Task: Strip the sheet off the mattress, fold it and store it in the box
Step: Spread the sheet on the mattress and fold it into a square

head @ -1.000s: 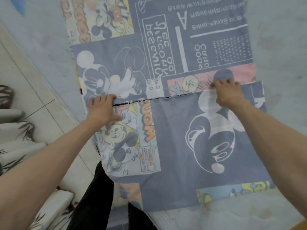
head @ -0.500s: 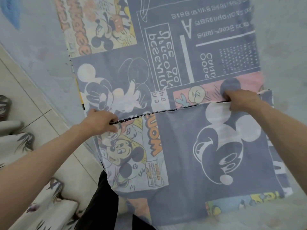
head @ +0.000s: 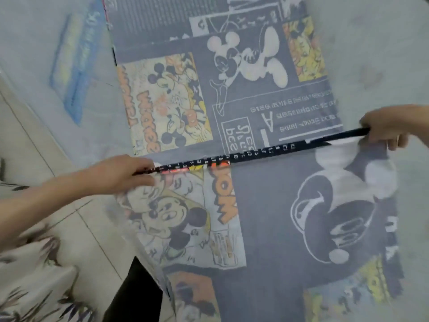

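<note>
The grey cartoon-print sheet (head: 262, 205) lies folded in a long strip over the pale mattress (head: 380, 54). Its near layer is lifted by the upper edge, which runs taut as a dark line between my hands. My left hand (head: 126, 175) pinches that edge at its left end. My right hand (head: 387, 127) pinches it at the right end, a little higher in the frame. The lower part of the sheet hangs toward me over the mattress edge. No box is in view.
A blue and yellow label (head: 74, 63) is sewn on the mattress at upper left. Beige floor tiles (head: 27, 140) run along the left side. My patterned shirt (head: 39, 282) and dark trousers (head: 137, 296) fill the lower left.
Both hands went from pressing flat on the fold to pinching the sheet's edge and lifting it up, spreading wider apart. The view has shifted, showing more of the mattress.
</note>
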`<action>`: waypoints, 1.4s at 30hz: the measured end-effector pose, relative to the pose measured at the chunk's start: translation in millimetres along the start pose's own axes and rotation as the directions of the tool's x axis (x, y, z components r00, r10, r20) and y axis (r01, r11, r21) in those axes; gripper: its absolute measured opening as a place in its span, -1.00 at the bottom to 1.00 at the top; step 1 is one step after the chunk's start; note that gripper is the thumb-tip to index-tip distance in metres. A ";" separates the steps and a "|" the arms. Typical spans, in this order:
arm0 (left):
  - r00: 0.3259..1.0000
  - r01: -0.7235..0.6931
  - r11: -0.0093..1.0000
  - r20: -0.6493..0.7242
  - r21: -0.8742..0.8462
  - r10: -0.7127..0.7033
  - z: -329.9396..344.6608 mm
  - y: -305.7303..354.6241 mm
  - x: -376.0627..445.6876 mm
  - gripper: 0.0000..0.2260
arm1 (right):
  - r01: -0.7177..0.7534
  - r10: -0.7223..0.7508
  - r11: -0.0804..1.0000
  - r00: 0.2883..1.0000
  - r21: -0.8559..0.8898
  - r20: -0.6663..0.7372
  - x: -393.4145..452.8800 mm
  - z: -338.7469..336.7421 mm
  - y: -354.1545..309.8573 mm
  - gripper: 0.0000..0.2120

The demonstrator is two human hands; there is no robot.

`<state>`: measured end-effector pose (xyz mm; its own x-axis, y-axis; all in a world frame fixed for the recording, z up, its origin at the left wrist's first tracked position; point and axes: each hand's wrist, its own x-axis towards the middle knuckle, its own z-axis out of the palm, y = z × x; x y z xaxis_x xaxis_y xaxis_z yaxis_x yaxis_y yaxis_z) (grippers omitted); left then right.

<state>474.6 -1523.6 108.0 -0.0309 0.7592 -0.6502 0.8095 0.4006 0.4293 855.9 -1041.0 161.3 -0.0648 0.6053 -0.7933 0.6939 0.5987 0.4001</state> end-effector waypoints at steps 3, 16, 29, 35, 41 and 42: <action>0.985 0.051 0.999 -0.163 -0.005 -0.051 -84.1 -57.9 70.0 -0.71 | -0.068 0.056 0.998 0.876 -0.007 -0.478 9.5 -69.0 -37.1 -0.73; 0.910 0.132 0.963 -0.357 -0.236 -0.213 -231.5 -248.9 245.0 -0.82 | -0.092 0.506 0.815 0.594 0.572 -0.625 113.5 -235.1 -167.1 -0.70; 0.731 0.202 0.944 -0.601 -0.260 -0.322 -388.6 -300.3 365.5 -0.74 | -0.052 0.622 0.735 0.450 0.676 -0.641 230.9 -449.9 -170.4 -0.72; 0.544 0.489 0.863 -0.730 -0.125 -0.414 -374.2 -373.4 456.1 -0.80 | -0.038 0.456 0.843 0.578 0.536 -0.677 364.5 -470.2 -221.2 -0.70; 0.389 0.532 0.839 -0.847 -0.115 -0.363 -351.6 -394.9 464.2 -0.65 | -0.101 0.453 0.848 0.647 0.520 -0.614 440.8 -430.6 -282.2 -0.51; 0.383 0.528 0.840 -0.847 -0.127 -0.369 -353.9 -392.2 466.0 -0.63 | -0.108 0.486 0.829 0.626 0.549 -0.610 444.6 -433.3 -280.6 -0.53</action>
<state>-64.8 -1145.4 -141.4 -0.8070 0.5776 0.1230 0.5890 0.8023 0.0973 321.6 -712.6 -104.9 -0.1411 0.9898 -0.0221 0.9758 0.1428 0.1655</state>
